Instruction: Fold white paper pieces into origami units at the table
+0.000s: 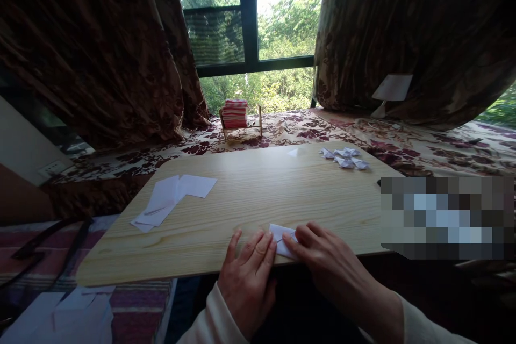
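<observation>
A small folded piece of white paper (281,237) lies at the near edge of a light wooden board (242,199). My left hand (248,271) lies flat with fingers stretched out, its fingertips pressing the paper's left side. My right hand (322,260) rests on the paper's right side, fingers extended and pressing down on it. Both wrists wear pale sleeves.
A stack of white paper sheets (171,199) lies on the board's left. Several small folded paper pieces (344,157) sit at the far right corner. A striped stack on a small wooden stand (237,118) sits by the window. More paper (60,314) lies lower left. Dark curtains hang either side.
</observation>
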Motion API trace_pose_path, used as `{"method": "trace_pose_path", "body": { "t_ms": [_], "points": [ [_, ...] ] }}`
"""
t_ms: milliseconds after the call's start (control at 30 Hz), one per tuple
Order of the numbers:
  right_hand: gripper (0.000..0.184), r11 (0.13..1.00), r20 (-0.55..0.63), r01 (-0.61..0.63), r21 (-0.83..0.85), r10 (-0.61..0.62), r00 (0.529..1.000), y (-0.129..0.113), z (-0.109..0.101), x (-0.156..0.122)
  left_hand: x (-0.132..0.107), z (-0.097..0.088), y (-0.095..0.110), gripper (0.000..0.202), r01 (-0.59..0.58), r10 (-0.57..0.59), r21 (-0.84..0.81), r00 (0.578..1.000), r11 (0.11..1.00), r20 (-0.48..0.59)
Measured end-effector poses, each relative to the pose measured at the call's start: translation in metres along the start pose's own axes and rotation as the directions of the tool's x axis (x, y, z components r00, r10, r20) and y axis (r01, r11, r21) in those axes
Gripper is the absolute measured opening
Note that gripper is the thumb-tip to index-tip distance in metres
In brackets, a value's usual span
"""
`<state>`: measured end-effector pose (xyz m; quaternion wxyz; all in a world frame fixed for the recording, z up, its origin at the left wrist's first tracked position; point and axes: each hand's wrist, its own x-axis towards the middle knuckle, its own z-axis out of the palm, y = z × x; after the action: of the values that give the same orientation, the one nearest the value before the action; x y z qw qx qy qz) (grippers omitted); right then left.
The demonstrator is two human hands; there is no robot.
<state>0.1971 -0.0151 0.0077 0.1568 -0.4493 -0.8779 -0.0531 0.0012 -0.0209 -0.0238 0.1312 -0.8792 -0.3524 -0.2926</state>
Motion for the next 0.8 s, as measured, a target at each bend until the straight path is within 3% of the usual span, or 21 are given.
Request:
{"method": "trace_pose_path", "body": {
  "t_ms": [267, 467, 600, 800],
  "points": [
    [0.021, 0.999, 0.024, -0.028, -0.018, 0.028, 0.999, 0.004, -0.001, -0.003, -0.003, 0.006, -0.005, 0.04, -0.012, 0.011, -0.014, 0.999, 1.0, -0.04],
    [0.031, 0.996, 0.074, -0.089, -0.029, 0.091, 0.993, 0.016, -0.012, -0.003, 0.003, 0.003, -0.003, 0.034, -0.004, 0.003, -0.012, 0.996, 1.0, -0.087],
    [0.045, 0.999, 0.009, -0.033, -0.039, 0.033, 0.999, 0.007, -0.015, -0.002, 0.004, 0.002, -0.002, 0.031, 0.01, -0.012, -0.021, 0.997, 1.0, -0.082],
    [0.029, 0.999, 0.081, 0.007, -0.035, -0.004, 0.997, -0.006, -0.005, 0.001, -0.003, 0.01, -0.005, 0.029, -0.006, -0.003, -0.056, 0.988, 0.998, -0.155]
  ]
}}
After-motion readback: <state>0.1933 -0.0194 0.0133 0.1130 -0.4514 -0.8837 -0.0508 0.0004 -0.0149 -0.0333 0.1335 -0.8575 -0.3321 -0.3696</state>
